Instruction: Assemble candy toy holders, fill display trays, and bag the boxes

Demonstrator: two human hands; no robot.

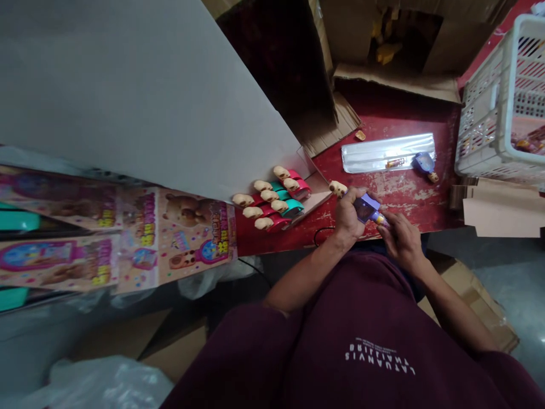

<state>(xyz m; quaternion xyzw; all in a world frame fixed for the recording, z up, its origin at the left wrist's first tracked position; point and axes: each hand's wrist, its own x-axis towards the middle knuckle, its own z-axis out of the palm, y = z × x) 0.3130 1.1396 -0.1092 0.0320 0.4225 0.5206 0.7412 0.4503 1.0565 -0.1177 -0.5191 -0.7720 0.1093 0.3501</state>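
My left hand (349, 220) is closed around a purple plastic toy (365, 208), a boxy case with a dark panel. A cream animal head with dark spots (338, 188) sticks out beyond my fingers. My right hand (402, 237) pinches a small yellow-and-purple wrapped piece (380, 219) against the toy's near right corner. Whether that piece is inserted or only touching, I cannot tell. On the red table (387, 187) ahead, a blue-purple toy (423, 163) lies on a stack of clear plastic bags (374, 154), near another small wrapped piece (395, 163).
Several red and green toys with cream heads (272, 199) lie in rows at left. Printed cards (191, 233) are beside them. A tall pale board (149, 96) and open cartons (395, 85) stand behind. A white plastic basket (485, 125) is at right.
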